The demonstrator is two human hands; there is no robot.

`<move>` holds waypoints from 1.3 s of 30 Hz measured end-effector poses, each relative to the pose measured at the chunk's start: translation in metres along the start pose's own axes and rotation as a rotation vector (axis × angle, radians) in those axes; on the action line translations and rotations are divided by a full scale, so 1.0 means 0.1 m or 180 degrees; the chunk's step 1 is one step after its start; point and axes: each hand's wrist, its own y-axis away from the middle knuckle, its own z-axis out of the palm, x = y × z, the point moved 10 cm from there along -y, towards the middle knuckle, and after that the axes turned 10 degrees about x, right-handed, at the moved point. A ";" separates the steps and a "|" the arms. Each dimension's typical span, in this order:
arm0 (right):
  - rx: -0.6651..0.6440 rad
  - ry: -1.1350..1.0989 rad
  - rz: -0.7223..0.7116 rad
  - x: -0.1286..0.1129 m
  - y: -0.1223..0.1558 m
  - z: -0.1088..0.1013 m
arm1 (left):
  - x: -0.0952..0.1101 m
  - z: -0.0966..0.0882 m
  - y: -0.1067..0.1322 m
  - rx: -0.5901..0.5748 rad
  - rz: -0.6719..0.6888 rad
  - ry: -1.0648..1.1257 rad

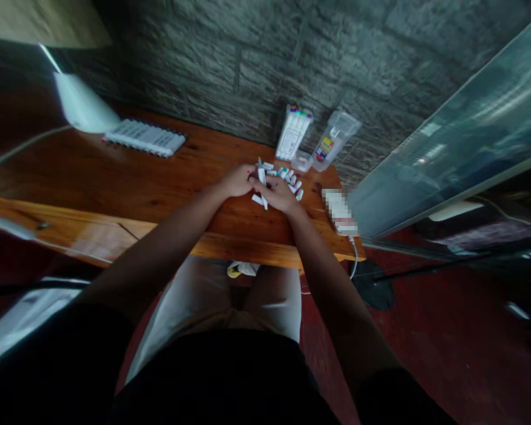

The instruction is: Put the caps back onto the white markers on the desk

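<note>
Near the middle of the wooden table, my left hand [240, 180] and my right hand [279, 193] meet around a white marker [262, 177]. It stands roughly upright between them with a dark tip at the top. My right thumb lies across its barrel, and my left fingers close on it from the other side, partly hidden. A small red mark shows on my left hand. Several loose white marker caps [293, 179], some with coloured ends, lie just beyond and beside my right hand. One short white piece [257, 199] rests below the hands.
By the wall stand a clear case of markers [294, 134] and a labelled clear case [336, 141]. A row of white markers [145, 139] lies left, near a lamp [86, 106]. A blurred-out device [340, 211] with a cable sits right, beside a glass panel [425, 141].
</note>
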 end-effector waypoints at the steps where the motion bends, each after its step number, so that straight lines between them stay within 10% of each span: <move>1: 0.0039 -0.0083 0.0037 0.01 -0.01 -0.01 | 0.01 0.00 0.00 0.0053 -0.0009 -0.0017; 21: 0.0766 -0.1228 0.0230 -0.29 -0.21 -0.19 | -0.13 0.00 0.00 0.0221 -0.0163 0.0030; 39: 0.1473 -0.0447 -0.0269 -0.28 0.03 -0.41 | -0.07 -0.01 0.00 0.0295 -0.0042 0.0403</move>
